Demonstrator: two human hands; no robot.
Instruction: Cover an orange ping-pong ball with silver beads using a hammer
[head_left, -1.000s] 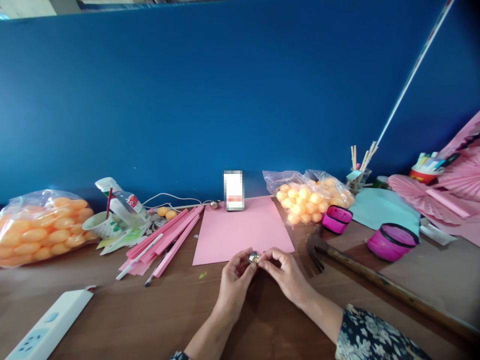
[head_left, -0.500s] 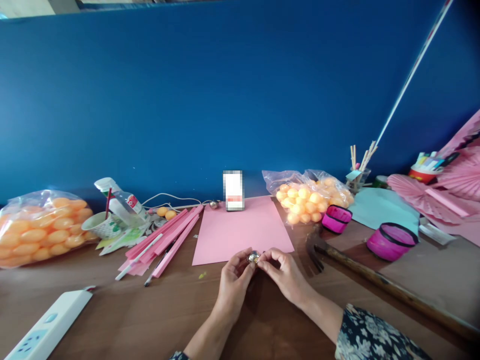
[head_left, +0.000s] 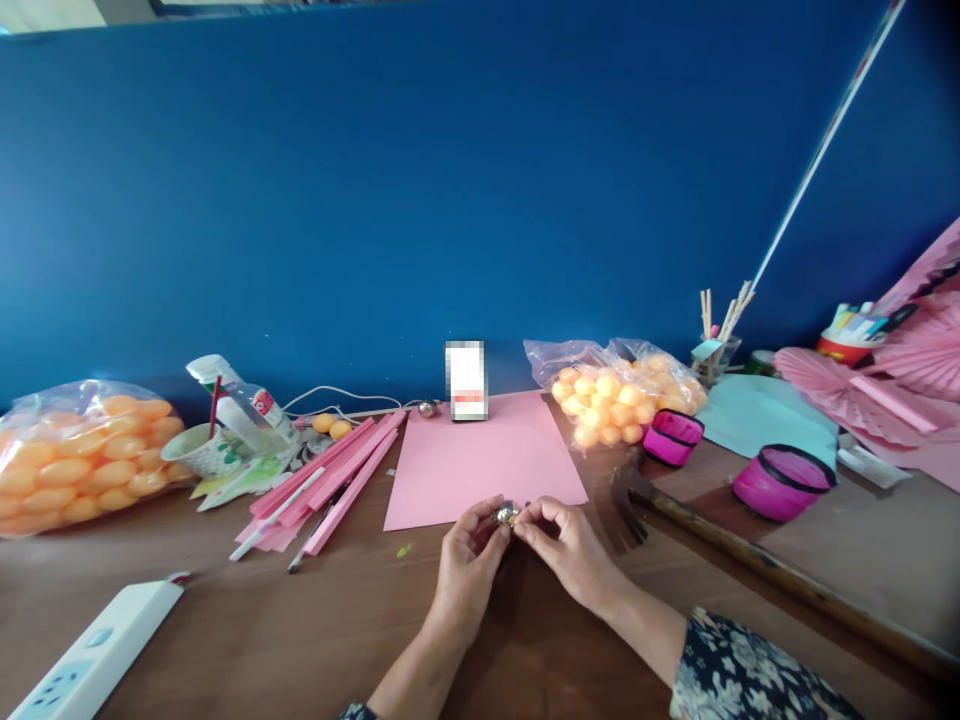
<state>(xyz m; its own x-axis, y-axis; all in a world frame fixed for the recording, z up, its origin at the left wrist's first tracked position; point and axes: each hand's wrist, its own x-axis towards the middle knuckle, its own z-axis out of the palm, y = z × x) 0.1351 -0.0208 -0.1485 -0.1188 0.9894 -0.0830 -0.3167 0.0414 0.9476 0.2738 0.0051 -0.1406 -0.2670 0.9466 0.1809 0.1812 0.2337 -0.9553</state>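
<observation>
A small shiny metal ball (head_left: 508, 512), silver with a golden glint, is held between my two hands over the near edge of the pink paper sheet (head_left: 487, 470). My left hand (head_left: 469, 565) has thumb and fingers closed around its left side. From the right, my right hand (head_left: 566, 550) pinches at the ball's edge, thumb against forefinger. The fingertips partly cover the ball, so any finer part of it is hidden. A similar metal ball (head_left: 427, 408) lies at the sheet's far left corner, beside an upright phone (head_left: 466, 380) with a blurred screen.
A hammer (head_left: 750, 550) lies to the right, near two magenta mesh cups (head_left: 784, 483). Bags of orange balls (head_left: 82, 450) stand at both sides. Pink paper strips (head_left: 337, 475), a plastic bottle (head_left: 259, 415) and a white power strip (head_left: 105, 640) are on the left. A blue partition (head_left: 450, 180) rises behind.
</observation>
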